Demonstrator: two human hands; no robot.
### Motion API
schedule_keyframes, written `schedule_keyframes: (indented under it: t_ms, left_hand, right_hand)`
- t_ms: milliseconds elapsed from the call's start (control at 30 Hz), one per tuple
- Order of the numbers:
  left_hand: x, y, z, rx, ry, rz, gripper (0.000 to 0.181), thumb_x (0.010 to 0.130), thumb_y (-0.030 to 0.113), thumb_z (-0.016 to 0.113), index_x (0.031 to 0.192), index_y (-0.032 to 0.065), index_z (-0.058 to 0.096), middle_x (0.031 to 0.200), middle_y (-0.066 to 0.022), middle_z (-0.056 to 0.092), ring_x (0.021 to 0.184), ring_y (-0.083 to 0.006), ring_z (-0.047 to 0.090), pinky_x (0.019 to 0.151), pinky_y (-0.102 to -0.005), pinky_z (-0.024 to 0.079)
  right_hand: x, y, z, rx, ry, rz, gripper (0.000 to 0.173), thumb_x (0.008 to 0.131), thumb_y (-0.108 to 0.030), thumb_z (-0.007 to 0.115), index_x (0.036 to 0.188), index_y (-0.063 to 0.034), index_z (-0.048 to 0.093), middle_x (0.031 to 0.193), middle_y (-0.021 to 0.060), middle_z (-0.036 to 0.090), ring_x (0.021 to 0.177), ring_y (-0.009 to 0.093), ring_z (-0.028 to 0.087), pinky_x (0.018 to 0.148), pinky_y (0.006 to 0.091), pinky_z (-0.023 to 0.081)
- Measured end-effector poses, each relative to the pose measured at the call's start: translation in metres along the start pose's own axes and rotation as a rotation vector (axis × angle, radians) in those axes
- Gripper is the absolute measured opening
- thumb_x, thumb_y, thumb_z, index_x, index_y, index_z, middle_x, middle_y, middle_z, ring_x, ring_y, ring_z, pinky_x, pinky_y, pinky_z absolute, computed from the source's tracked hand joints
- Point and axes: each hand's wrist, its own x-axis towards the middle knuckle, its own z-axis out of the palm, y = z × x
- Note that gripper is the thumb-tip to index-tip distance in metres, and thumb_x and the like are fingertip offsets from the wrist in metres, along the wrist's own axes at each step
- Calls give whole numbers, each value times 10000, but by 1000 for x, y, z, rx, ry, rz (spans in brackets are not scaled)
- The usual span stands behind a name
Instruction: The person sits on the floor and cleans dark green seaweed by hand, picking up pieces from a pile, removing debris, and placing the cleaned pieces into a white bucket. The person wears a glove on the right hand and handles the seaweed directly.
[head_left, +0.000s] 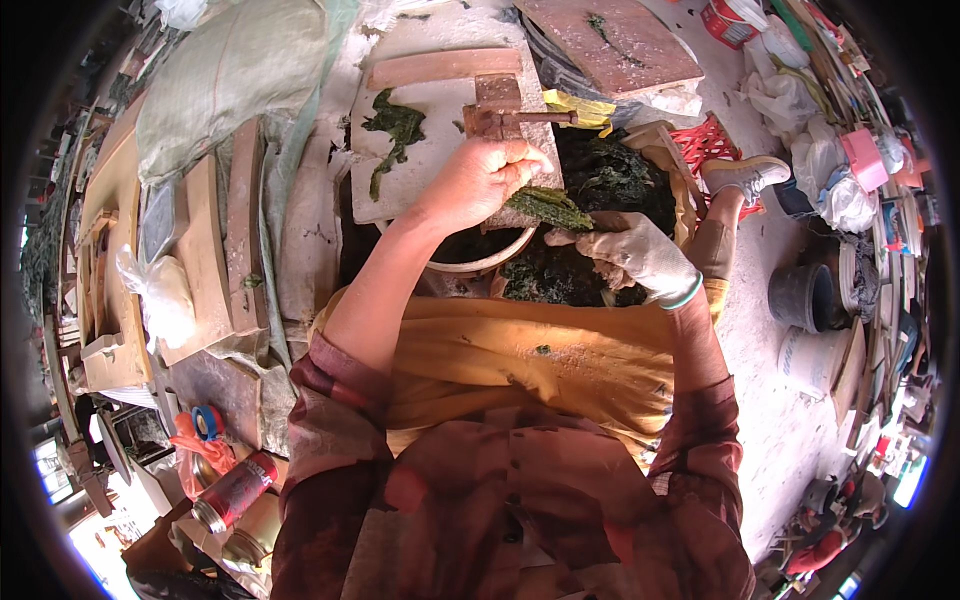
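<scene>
My left hand (491, 176) is bare and closed, its fingers curled at the near edge of a white board (442, 154), just below a rusty metal clamp (499, 120). Whether it grips anything is hidden. A dark green strip of leafy plant matter, perhaps seaweed (551, 208), stretches from beneath it to my right hand (634, 251), which wears a pale knitted glove. The strip's end lies at the gloved fingertips; how firmly they hold it cannot be told. Another green piece (397, 131) lies on the board's left part. Below the board, the rim of a round tub (484, 262) shows.
A dark green heap (611, 176) fills a container at the right of the board. A reddish board (619, 45) lies beyond it. Wooden planks (199, 247) and a large woven sack (232, 82) are at the left. A dark bucket (802, 296) stands on the floor at right.
</scene>
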Motion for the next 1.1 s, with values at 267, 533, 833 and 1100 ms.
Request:
schedule_keyframes:
  t_ms: [267,533,833,1100]
  left_hand:
    - [-11,33,33,-308,-555,-420,157,950,32,513,864,36,645,575,66,432,479,-61,401,479,-262,426]
    - [-14,24,47,200,-179,263,77,863,130,641,878,58,662,651,-71,618,578,-239,622,529,-334,499]
    - [-13,35,40,681,150,624,124,664,187,717,709,136,613,865,-14,603,637,-201,607,530,-317,497]
    - [-10,29,43,894,275,469,128,629,176,742,665,106,641,828,-3,603,617,-181,604,544,-306,498]
  right_hand:
    - [-1,15,-10,345,123,-423,401,931,-245,575,1234,17,570,620,-54,485,477,14,396,424,173,305]
    - [10,42,47,524,51,-123,554,943,-567,433,855,-61,641,617,4,539,500,96,472,468,236,403]
    - [24,41,61,925,79,-174,362,976,-375,425,978,-46,576,756,85,621,599,154,573,499,260,465]
    - [31,47,33,447,378,-384,496,993,-480,368,1114,-46,577,593,-5,533,422,44,409,368,197,289]
